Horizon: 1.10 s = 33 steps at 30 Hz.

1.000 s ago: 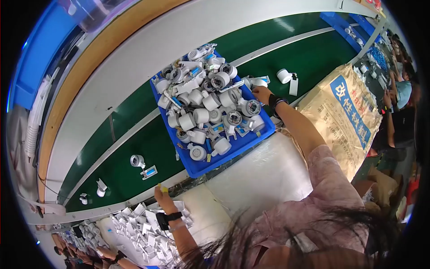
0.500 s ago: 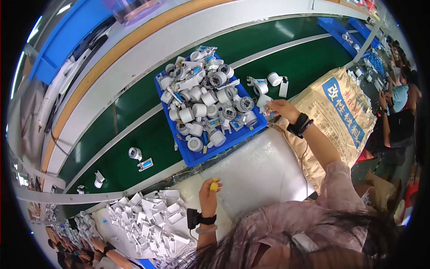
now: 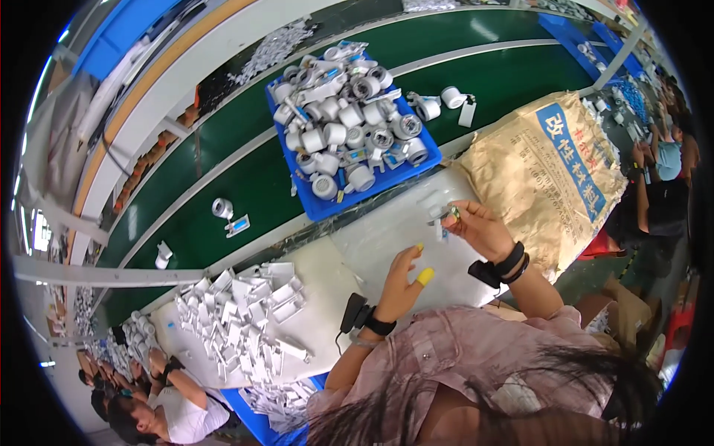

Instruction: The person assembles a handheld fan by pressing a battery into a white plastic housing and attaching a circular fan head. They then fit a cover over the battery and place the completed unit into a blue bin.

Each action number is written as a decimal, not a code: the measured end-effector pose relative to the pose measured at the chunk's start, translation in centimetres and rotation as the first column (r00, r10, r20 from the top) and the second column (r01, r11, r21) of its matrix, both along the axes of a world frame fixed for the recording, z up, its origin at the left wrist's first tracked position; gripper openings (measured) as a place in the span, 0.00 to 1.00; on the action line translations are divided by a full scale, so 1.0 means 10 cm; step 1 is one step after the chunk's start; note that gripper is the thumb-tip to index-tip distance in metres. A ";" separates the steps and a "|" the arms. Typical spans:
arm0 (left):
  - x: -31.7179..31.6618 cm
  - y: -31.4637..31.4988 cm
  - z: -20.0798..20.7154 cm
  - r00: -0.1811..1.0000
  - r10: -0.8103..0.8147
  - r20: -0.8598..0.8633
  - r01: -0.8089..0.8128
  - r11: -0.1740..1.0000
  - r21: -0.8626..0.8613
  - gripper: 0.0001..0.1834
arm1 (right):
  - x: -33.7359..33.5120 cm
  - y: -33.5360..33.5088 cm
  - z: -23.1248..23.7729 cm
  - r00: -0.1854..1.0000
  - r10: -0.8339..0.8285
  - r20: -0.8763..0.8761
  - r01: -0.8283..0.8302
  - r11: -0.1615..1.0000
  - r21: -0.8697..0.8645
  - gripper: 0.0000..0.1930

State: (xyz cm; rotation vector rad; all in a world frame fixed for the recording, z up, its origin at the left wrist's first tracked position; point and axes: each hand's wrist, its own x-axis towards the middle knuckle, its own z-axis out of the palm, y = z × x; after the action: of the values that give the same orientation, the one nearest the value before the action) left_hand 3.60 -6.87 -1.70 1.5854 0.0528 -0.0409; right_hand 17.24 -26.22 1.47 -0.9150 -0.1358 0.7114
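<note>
My right hand (image 3: 482,229) is closed on a white plastic assembly (image 3: 431,208), blurred at its far end, with a small greenish bit showing at my fingertips. It is over the pale, plastic-covered work surface (image 3: 379,249). My left hand (image 3: 401,286) is near it, slightly lower and to the left. Its thumb and forefinger are apart, both wearing yellow finger covers, and nothing is between them. Beyond the hands, a blue crate (image 3: 320,210) is heaped with white round-headed assemblies (image 3: 353,115).
At the left lies a pile of white plastic pieces (image 3: 242,312), above a blue bin (image 3: 245,416). A brown paper sack (image 3: 513,171) rests at the right. Loose assemblies (image 3: 222,208) sit on the green conveyor belt (image 3: 260,201). Other people (image 3: 178,405) work at the lower left and far right.
My right hand has drawn back from beside the crate toward me, carrying the white assembly. My left hand has moved right and forward, and its fingers have spread. The view has shifted.
</note>
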 end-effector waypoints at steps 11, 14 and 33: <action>-0.21 0.05 0.15 0.960 0.233 -0.157 -0.262 0.944 -0.199 0.17 | -0.79 0.50 -0.13 0.976 0.150 -0.159 -0.116 0.972 0.204 0.15; -0.27 0.20 0.20 0.952 0.128 -0.277 -0.224 0.909 -0.351 0.12 | -0.86 0.43 -0.25 0.985 0.163 -0.062 -0.164 0.986 -0.006 0.17; -0.34 0.60 0.74 0.993 -0.060 -0.105 0.058 0.998 -0.020 0.16 | -0.81 0.53 0.32 0.257 0.264 0.930 0.355 0.869 -0.345 0.07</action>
State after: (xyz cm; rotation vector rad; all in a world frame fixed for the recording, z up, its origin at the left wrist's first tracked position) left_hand 0.16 -0.87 5.71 1.5664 0.0878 -0.1712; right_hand 9.14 -20.88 4.66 -1.8061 -1.1129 -0.0478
